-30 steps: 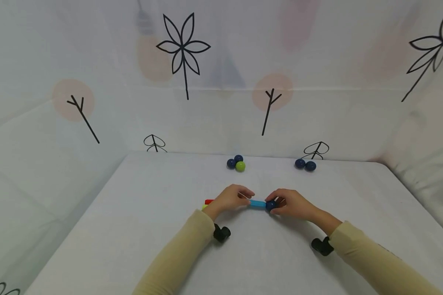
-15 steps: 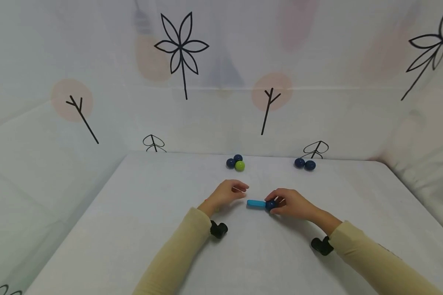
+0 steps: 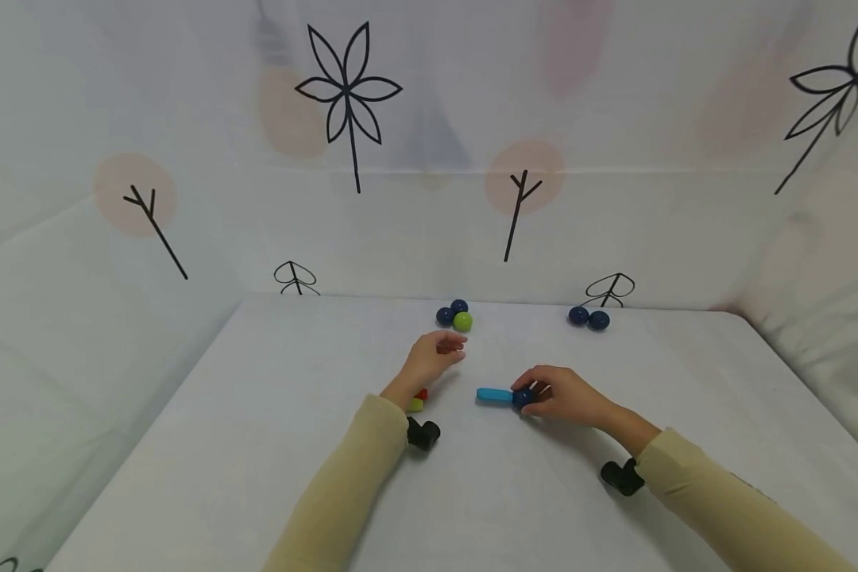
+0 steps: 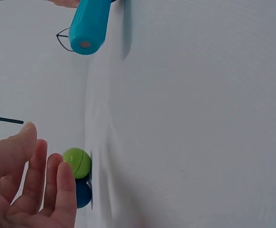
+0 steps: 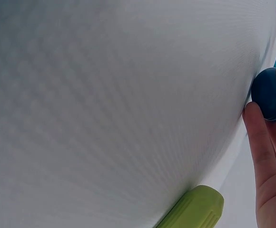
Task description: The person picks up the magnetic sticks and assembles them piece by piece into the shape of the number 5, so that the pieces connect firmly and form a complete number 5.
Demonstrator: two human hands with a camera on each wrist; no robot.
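Observation:
My right hand point(image 3: 565, 395) holds a dark blue ball point(image 3: 521, 398) between thumb and fingers on the white table. A light blue stick point(image 3: 494, 395) lies with one end against that ball and points left; its free end faces the camera in the left wrist view. My left hand point(image 3: 432, 356) is raised over the table with loosely bent fingers and holds nothing. Beyond its fingertips is a green ball point(image 3: 462, 322), grouped with two dark blue balls point(image 3: 445, 316). Partly hidden under the left wrist are a red stick point(image 3: 422, 394) and a yellow-green stick point(image 3: 415, 405).
Two more dark blue balls point(image 3: 589, 318) sit at the table's back edge, right of centre. A green stick point(image 5: 192, 209) lies near the right hand in the right wrist view. A patterned white cloth point(image 3: 415, 238) rises behind the table point(image 3: 272, 492).
My left hand has let go of the light blue stick and moved up and left, toward the green ball. The red and yellow-green sticks show beside its wrist. My right hand keeps its hold.

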